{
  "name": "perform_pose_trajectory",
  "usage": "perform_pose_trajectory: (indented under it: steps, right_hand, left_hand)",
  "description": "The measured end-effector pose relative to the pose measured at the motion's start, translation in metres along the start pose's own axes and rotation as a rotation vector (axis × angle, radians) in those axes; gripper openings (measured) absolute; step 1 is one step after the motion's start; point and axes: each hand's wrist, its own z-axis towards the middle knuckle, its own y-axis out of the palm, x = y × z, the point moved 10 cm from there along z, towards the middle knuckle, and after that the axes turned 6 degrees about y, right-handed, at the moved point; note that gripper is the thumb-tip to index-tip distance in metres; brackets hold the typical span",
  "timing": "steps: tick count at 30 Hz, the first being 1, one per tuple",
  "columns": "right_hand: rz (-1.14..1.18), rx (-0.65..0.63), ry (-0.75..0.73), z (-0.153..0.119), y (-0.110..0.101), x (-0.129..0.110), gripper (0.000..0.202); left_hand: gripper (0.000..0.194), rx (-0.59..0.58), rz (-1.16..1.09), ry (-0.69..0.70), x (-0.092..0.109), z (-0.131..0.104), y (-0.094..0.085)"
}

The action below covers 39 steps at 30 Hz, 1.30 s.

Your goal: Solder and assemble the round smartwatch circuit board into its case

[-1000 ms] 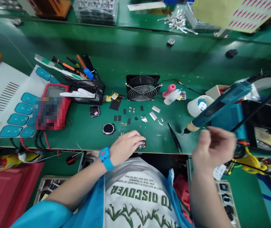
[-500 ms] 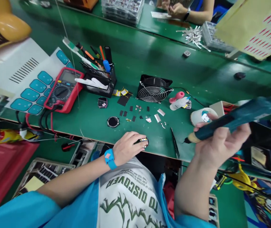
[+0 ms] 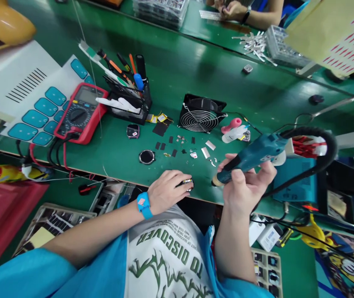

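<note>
My left hand [image 3: 168, 188], with a blue band at the wrist, holds a small round device [image 3: 188, 184] at the table's front edge; its fingers cover part of it. In my right hand [image 3: 242, 186] is a teal hot-air tool [image 3: 251, 155], its tan nozzle pointing left and down, a short way right of the device. Beyond my left hand a round watch case [image 3: 147, 157] lies on the green table. Small dark pads, white strips [image 3: 210, 145] and tiny parts lie scattered before a black fan [image 3: 201, 115].
A red multimeter [image 3: 80, 111] and a black pen holder [image 3: 127, 101] stand at the left. Bottles [image 3: 235, 134] are right of the fan. A teal station [image 3: 296, 180] sits at the right, with the tool's black hose arching above it. Another person's hands [image 3: 234, 10] are across the table.
My right hand has moved left with the hot-air tool, bringing its nozzle closer to the round device. The teal station and hose now show. My left hand has stayed nearly in place.
</note>
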Motion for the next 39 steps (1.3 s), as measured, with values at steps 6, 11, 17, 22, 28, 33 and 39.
perform_pose_trajectory:
  steps: [6, 11, 17, 22, 28, 33, 39]
  right_hand:
    - [-0.077, 0.075, -0.053, -0.003, 0.001, -0.003, 0.044]
    - [-0.197, -0.011, 0.049, 0.006, 0.013, -0.009, 0.043]
    - [-0.023, -0.167, 0.107, 0.004, 0.043, -0.02, 0.06]
    - [0.034, -0.19, 0.074, -0.006, 0.055, -0.018, 0.057]
    - [0.052, -0.173, 0.054, -0.003, 0.054, -0.017, 0.05]
    - [0.051, -0.18, 0.035, -0.003, 0.054, -0.014, 0.047]
    - [0.005, -0.177, 0.026, -0.003, 0.051, -0.007, 0.046]
  left_hand:
    - [0.018, 0.029, 0.016, -0.01, 0.0, -0.001, 0.0]
    - [0.018, 0.008, -0.023, -0.029, -0.001, 0.0, 0.002]
    - [0.02, -0.022, -0.053, -0.02, -0.002, 0.001, 0.004]
    - [0.022, -0.005, -0.046, -0.051, -0.005, -0.002, 0.006]
    - [0.02, 0.023, -0.025, -0.041, -0.003, -0.001, 0.004]
    - [0.022, -0.004, -0.033, -0.042, -0.003, 0.001, 0.005]
    - [0.026, -0.036, -0.047, -0.065, -0.006, -0.001, 0.009]
